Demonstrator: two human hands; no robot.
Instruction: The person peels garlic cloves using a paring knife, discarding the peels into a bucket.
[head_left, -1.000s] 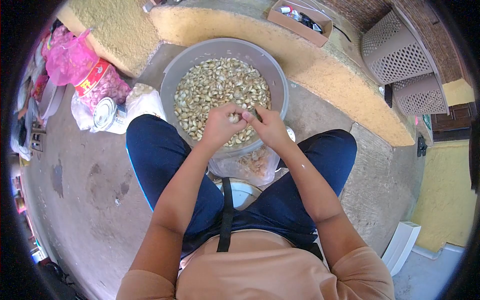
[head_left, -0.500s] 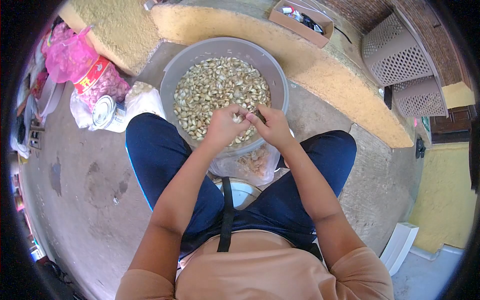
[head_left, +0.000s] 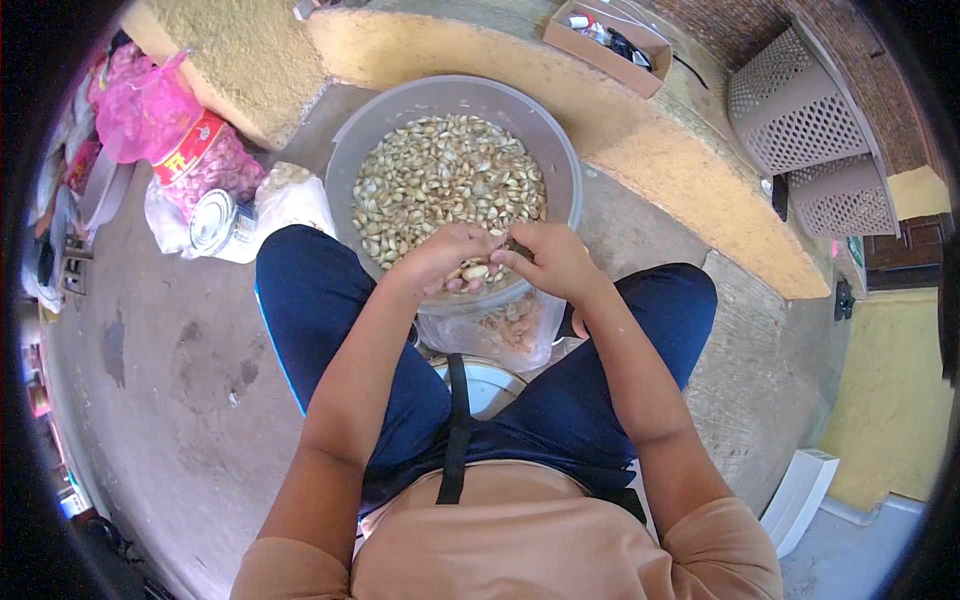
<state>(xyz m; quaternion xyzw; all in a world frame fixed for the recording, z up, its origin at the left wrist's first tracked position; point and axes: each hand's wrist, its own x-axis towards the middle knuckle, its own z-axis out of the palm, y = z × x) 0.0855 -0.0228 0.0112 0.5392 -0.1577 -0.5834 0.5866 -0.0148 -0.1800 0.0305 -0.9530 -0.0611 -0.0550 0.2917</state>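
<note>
A large grey tub (head_left: 345, 150) filled with garlic cloves (head_left: 445, 170) stands between my knees. Over its near rim both hands meet, fingertips touching. My left hand (head_left: 445, 255) is turned palm up with its fingers curled, and pale garlic cloves (head_left: 474, 271) lie in it. Closed beside it, my right hand (head_left: 553, 262) pinches a small dark object (head_left: 516, 246), whose kind is mostly hidden by the fingers. Below the tub's near rim, a clear plastic bag (head_left: 535, 335) contains papery peels (head_left: 510, 318).
To the left stand a pink mesh sack (head_left: 215, 165) of garlic bulbs, a metal can (head_left: 222, 222) and a white bag (head_left: 295, 205). A low yellow ledge (head_left: 640, 165) runs behind the tub, bearing a cardboard box (head_left: 608, 50). Perforated grey crates (head_left: 800, 105) are at the right.
My left hand has rolled palm up and lowered slightly, so the cloves in it now show. My right hand has tilted and shifted slightly, still at the left fingertips.
</note>
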